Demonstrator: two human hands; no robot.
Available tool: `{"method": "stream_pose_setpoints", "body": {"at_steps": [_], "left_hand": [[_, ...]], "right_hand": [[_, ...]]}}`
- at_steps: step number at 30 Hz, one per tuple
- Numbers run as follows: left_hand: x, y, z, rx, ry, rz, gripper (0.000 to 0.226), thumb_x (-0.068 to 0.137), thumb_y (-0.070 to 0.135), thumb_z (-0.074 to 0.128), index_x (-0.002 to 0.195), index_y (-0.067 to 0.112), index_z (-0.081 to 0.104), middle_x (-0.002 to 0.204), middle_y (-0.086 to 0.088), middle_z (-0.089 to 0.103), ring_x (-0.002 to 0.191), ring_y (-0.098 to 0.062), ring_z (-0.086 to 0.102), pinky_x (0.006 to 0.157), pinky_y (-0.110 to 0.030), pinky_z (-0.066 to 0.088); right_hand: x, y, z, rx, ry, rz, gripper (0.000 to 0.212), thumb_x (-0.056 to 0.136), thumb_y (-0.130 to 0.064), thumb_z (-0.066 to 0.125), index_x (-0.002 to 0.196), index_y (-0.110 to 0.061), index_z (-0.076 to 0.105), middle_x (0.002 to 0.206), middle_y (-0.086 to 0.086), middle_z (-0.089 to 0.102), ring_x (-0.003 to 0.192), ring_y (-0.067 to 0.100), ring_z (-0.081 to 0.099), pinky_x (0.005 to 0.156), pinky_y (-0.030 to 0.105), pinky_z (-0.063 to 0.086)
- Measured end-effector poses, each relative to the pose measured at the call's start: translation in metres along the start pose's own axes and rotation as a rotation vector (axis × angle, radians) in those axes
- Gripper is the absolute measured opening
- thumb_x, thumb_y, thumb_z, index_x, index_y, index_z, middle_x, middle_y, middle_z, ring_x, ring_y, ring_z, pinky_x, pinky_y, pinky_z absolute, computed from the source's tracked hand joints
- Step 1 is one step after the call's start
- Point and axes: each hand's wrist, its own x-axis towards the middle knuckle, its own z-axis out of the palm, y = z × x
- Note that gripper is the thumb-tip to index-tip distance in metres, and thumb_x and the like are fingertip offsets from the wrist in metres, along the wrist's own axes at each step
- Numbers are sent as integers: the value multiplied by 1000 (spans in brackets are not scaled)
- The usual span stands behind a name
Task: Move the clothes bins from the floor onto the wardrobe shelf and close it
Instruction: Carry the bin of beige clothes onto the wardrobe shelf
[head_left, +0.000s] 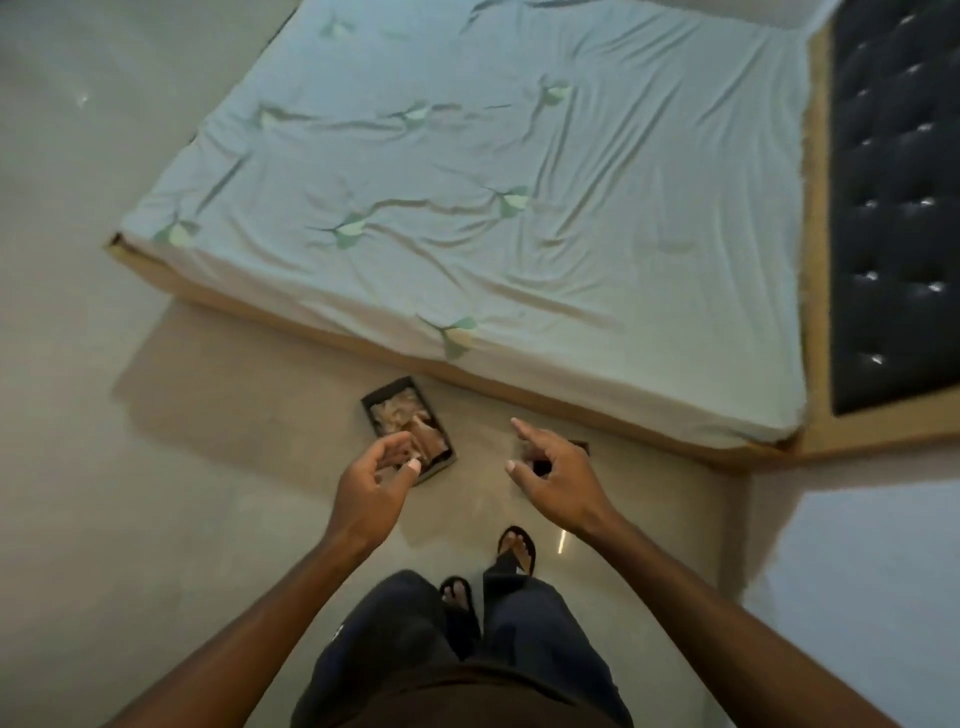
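A small dark rectangular bin (400, 413) filled with tan folded clothes sits on the floor beside the bed. My left hand (376, 480) hovers above its near end, fingers curled and apart, holding nothing. My right hand (553, 473) is stretched out to the right of the bin, fingers spread and empty. Under the right hand a second dark object (579, 446) shows only at its edge; I cannot tell what it is. No wardrobe is in view.
A large bed (493, 197) with a pale blue sheet fills the upper view, its wooden frame (291, 319) running just behind the bin. A dark tufted headboard (893, 208) stands at the right. My feet in sandals (514, 548) stand on the beige tiled floor (156, 519).
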Motion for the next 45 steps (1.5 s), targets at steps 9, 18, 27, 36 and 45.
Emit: {"method": "stream_pose_setpoints", "body": {"at_steps": [9, 18, 27, 36, 45], "left_hand": [[147, -107, -46, 117, 28, -226, 37, 89, 27, 64, 126, 25, 59, 116, 8, 64, 105, -8, 59, 84, -21, 46], [316, -272, -43, 275, -247, -383, 43, 86, 31, 62, 128, 23, 57, 111, 0, 67, 101, -16, 62, 92, -42, 53], [447, -426, 25, 459, -341, -501, 37, 90, 31, 60, 124, 16, 60, 124, -9, 60, 112, -25, 56, 87, -32, 44], [464, -455, 58, 487, -319, -480, 23, 89, 35, 55, 95, 17, 67, 91, -5, 68, 76, -19, 62, 62, -31, 49], [454, -442, 89, 525, -491, -337, 34, 90, 32, 56, 123, 29, 63, 127, 2, 62, 112, -18, 58, 89, -24, 44]], "right_hand": [[166, 27, 119, -80, -195, 155, 59, 89, -34, 62, 143, -31, 40, 139, -4, 51, 108, 8, 57, 93, 33, 51], [309, 130, 257, -126, -216, 375, 53, 87, -27, 62, 138, -23, 49, 136, 2, 56, 110, 18, 60, 94, 42, 52], [426, 289, 375, -328, -246, 354, 51, 83, -32, 50, 134, -25, 51, 123, 6, 58, 113, 29, 54, 93, 37, 46], [428, 347, 402, -508, -304, 337, 43, 82, -25, 42, 124, -24, 56, 111, 8, 65, 100, 33, 60, 79, 40, 53], [312, 394, 387, 47, -298, 869, 40, 84, -27, 66, 123, -20, 65, 124, 4, 66, 109, 20, 61, 90, 26, 46]]}}
